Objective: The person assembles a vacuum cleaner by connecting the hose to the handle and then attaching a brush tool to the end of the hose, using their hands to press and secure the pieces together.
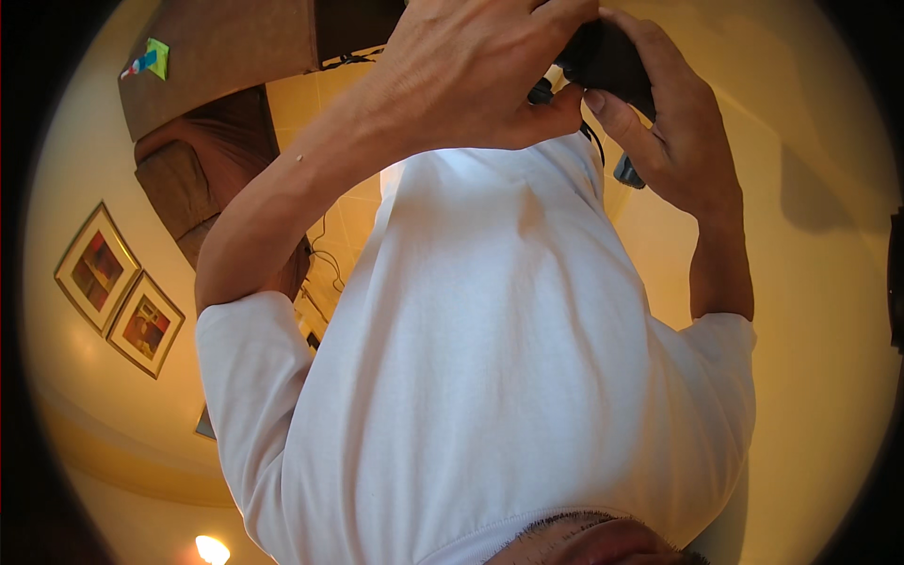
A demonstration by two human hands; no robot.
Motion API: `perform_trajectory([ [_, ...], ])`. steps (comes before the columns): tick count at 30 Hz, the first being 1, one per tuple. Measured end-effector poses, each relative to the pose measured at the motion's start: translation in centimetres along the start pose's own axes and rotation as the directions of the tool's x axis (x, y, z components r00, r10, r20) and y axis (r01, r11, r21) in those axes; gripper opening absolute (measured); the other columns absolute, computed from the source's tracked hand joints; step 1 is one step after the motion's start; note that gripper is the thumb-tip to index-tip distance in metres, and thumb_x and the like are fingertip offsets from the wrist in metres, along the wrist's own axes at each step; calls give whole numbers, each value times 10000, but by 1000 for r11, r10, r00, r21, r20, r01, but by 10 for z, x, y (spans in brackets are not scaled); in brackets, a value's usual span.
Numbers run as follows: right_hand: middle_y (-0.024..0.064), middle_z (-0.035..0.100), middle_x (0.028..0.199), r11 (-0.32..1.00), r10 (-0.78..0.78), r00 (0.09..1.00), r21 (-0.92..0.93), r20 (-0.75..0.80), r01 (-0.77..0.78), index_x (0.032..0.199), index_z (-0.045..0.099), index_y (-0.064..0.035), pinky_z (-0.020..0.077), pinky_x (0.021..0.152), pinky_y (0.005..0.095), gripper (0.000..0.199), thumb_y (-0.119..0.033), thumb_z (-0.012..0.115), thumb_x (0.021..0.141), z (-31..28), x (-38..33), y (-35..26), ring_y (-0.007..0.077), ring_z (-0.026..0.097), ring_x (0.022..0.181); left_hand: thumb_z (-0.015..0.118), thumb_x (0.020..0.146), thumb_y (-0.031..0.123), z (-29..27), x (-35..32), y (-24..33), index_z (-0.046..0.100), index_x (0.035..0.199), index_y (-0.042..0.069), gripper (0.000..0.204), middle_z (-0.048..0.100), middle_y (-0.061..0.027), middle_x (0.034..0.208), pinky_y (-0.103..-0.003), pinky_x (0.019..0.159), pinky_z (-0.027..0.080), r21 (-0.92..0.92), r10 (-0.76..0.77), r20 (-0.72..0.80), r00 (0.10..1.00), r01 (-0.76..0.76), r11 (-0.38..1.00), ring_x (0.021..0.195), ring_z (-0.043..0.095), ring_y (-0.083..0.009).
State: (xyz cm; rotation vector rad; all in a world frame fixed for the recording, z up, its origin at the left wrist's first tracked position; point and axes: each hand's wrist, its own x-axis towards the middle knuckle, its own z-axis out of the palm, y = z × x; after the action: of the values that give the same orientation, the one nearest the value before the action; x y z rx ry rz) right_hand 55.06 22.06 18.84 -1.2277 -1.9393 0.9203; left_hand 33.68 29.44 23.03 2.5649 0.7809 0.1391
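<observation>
Near the top edge, in front of my white shirt, both hands meet on a dark, smooth, rounded object [612, 66] whose kind I cannot make out. My right hand [686, 132] curls around its right side, the thumb pressed to its lower edge. From the left, my left hand [471, 80] closes on the object, its thumb below and its fingers partly cut off by the frame's top. Between the hands a small black part [540, 91] shows beside my left thumb. Just below my right hand a small grey piece [629, 172] hangs near a thin black cord [593, 141].
At upper left is a broad brown surface [226, 56] bearing a small green packet [158, 58] and a blue-and-white tube [139, 64]. Brown upholstered furniture [179, 184] stands nearby, with loose cables [330, 264] on the tiled floor. Two framed pictures [98, 267] hang on the left wall.
</observation>
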Motion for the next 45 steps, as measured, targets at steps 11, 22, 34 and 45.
perform_trajectory([
  [11,262,646,1159,998,-29,999,-56,-43,26,1348,507,24,576,837,441,645,-209,763,804,3,-1,-1,434,694,961,708,732,307,11,-2,3,514,1126,18,526,579,-179,972,-464,697,502,-132,-88,-133,987,70,989,883,635,-386],
  [22,166,716,1046,994,105,994,13,-43,-104,1310,573,-33,591,847,369,578,-137,762,774,17,-10,-3,289,738,946,755,886,315,10,-8,-21,480,1174,-15,517,587,-189,983,-511,731,536,-261,180,-75,981,-194,946,887,646,-405],
  [34,174,703,1019,996,-27,996,85,86,20,1334,551,-25,588,769,372,675,-356,856,832,9,-14,-7,353,719,827,798,815,446,-21,-26,-7,584,1096,70,515,619,-61,902,-421,652,529,22,178,159,971,-183,983,795,669,-303],
  [45,162,698,1043,973,-208,978,-109,-15,205,1323,565,-36,588,726,368,665,-357,854,818,11,-16,0,347,709,834,757,923,463,-12,-26,-15,640,1085,16,490,596,-138,650,-391,549,474,-385,54,246,968,47,922,580,626,-330],
])
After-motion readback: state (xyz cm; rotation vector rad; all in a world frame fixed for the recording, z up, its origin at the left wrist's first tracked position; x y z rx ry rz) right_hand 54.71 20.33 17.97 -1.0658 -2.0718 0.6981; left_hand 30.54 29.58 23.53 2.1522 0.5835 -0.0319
